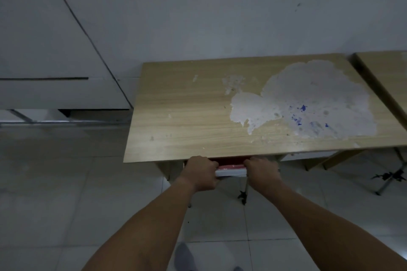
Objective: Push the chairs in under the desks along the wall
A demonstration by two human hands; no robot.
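Note:
A wooden desk (pixel 187 116) with a large peeled white patch stands against the white wall. A chair (pixel 231 170) with a red seat and a metal back bar is tucked almost wholly under the desk's front edge; only the bar and a strip of red show. My left hand (pixel 201 172) grips the left end of the bar. My right hand (pixel 262 171) grips the right end. Both arms reach straight forward. One thin metal chair leg (pixel 246 191) shows below my right hand.
A second wooden desk (pixel 383 75) stands to the right, also at the wall, with metal legs (pixel 389 178) under the gap between the desks. A white cabinet (pixel 55 68) fills the left. The floor is pale tile; my foot (pixel 184 257) shows at the bottom.

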